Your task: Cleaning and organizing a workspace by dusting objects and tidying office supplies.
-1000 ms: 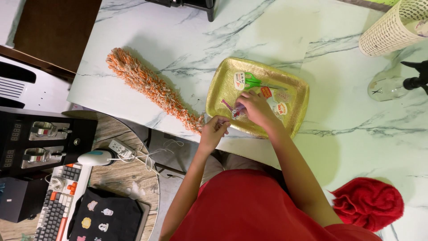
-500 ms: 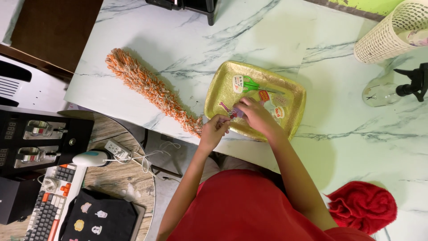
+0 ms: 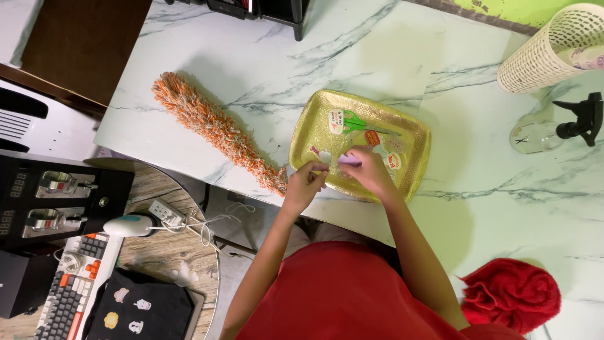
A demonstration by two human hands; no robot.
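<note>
Our left hand point(image 3: 304, 183) steadies the near rim of the gold square foil tray point(image 3: 415, 182) on the marble surface point(image 3: 377, 50) — right-hand fingers point(image 3: 355, 155) pinch a small pale sticker point(image 3: 348, 162) over it.

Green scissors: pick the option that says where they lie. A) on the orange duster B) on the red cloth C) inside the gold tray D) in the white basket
C: the green scissors lie flat inside the gold tray, at its far side among small stickers, well apart from the orange duster, the red cloth and the white basket.
</note>
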